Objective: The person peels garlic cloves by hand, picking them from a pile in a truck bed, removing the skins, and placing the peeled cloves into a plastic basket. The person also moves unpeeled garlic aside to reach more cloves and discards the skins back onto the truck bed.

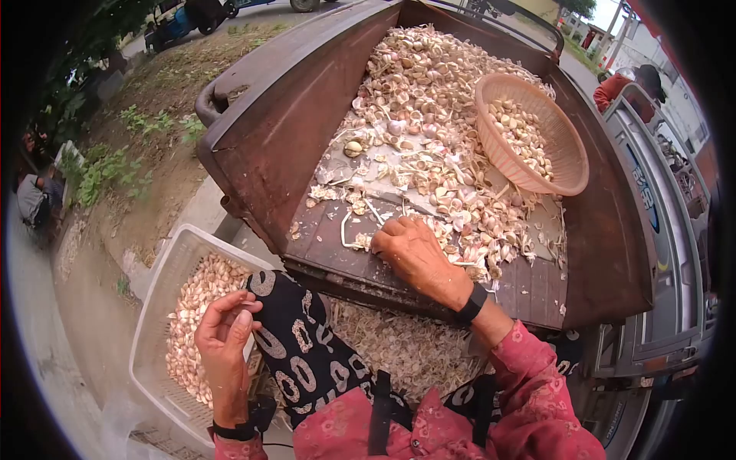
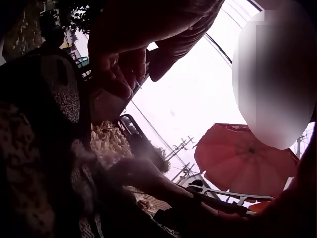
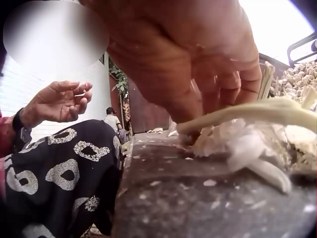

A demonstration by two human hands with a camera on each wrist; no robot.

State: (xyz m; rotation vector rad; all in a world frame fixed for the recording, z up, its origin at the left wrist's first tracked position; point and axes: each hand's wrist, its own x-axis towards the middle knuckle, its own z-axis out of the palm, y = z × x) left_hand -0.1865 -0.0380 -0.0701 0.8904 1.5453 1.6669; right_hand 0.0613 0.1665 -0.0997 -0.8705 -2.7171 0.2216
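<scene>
My right hand (image 1: 418,257) reaches down onto the front edge of the cart bed (image 1: 491,280), its fingers curled downward. In the right wrist view its fingertips come down into a heap of papery garlic skins (image 3: 218,141), behind a pale dry garlic stalk (image 3: 247,113). That stalk partly hides the fingertips, and I cannot tell whether they grip anything. My left hand (image 1: 226,326) is raised palm inward beside my knee, over the edge of the white crate, fingers loosely bent. A tiny pale scrap (image 3: 84,93) shows at its fingertips.
Garlic cloves (image 1: 203,314) lie in the white crate (image 1: 146,330) at left. Garlic and skins (image 1: 429,92) cover much of the cart bed, where a pink basket (image 1: 567,172) of cloves leans at right. Skins (image 1: 402,337) lie below. A metal vehicle frame (image 1: 678,264) stands right.
</scene>
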